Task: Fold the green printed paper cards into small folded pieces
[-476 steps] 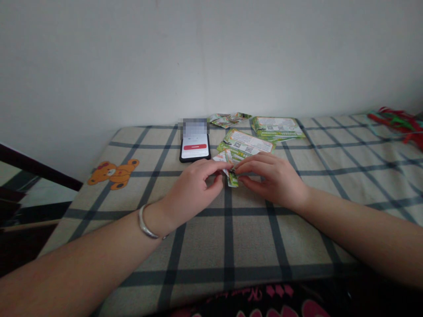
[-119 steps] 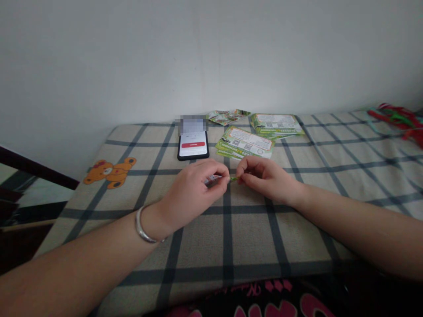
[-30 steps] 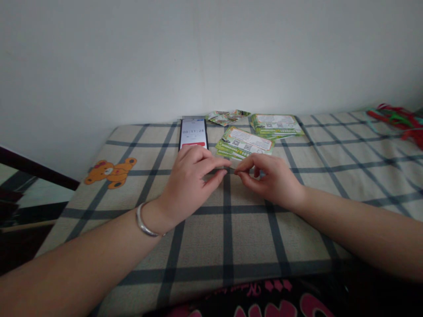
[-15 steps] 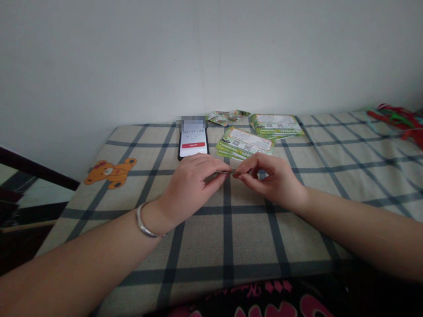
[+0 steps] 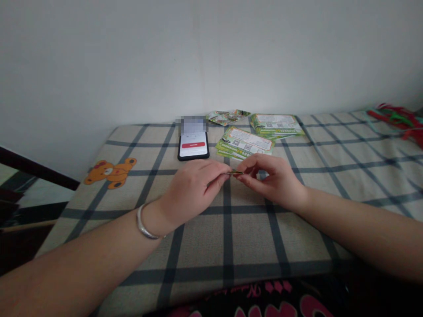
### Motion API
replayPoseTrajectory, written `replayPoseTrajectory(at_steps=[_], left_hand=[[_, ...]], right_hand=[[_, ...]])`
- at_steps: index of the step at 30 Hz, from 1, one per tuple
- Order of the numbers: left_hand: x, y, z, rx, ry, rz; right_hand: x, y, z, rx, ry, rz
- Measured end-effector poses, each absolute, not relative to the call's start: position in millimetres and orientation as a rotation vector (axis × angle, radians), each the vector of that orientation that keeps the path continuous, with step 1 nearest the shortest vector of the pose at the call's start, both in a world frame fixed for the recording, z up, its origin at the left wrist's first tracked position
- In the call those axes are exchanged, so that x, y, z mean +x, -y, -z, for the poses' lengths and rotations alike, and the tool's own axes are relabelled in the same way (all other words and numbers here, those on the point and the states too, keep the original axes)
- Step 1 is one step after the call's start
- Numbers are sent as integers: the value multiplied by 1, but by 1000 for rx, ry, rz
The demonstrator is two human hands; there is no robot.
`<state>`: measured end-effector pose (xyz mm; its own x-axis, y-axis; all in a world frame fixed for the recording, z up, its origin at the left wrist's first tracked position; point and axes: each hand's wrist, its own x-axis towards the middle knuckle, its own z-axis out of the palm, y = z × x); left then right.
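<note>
Between my fingertips is a small folded paper card (image 5: 235,172), seen nearly edge-on as a thin green and dark strip. My left hand (image 5: 198,185), with a silver bangle at the wrist, pinches its left end between thumb and fingers. From the other side, my right hand (image 5: 269,178) grips the right end with thumb and index finger. Most of the folded card is hidden by the fingers. Just beyond my hands lies a fanned stack of green printed cards (image 5: 246,141). Several folded paper pieces (image 5: 228,117) rest against the wall behind it.
A phone (image 5: 193,147) with a lit screen lies behind my left hand. Another stack of green cards (image 5: 277,125) is at the back right. Red and green stringy material (image 5: 399,121) sits at the far right. The checked tablecloth (image 5: 205,246) bears a bear picture (image 5: 111,173) at left.
Over the last second my left hand has come down and back from the phone, and its fingers have closed on the card. Earlier, the paper was wider open, showing white and green faces.
</note>
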<state>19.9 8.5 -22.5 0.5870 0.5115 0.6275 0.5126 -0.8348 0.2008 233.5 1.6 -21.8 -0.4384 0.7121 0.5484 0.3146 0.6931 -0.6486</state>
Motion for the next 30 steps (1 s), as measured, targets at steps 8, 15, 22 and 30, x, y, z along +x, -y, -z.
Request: replayPoseTrajectory(at_steps=[8,15,22,30], left_hand=[[22,-3,20,-2857,988,1138],[23,-6,21,-3081,1136,1264],[24,-4,19,-3317,1446,1431],[26,-3,18,-3306,1681,1413]], right_hand=[[233,-3,21,-757,2054,-550],[232,-3,22,-765,2030,-629],[232,-3,23,-760,2032,-669],[231,-5,24,-799,2029,-727]])
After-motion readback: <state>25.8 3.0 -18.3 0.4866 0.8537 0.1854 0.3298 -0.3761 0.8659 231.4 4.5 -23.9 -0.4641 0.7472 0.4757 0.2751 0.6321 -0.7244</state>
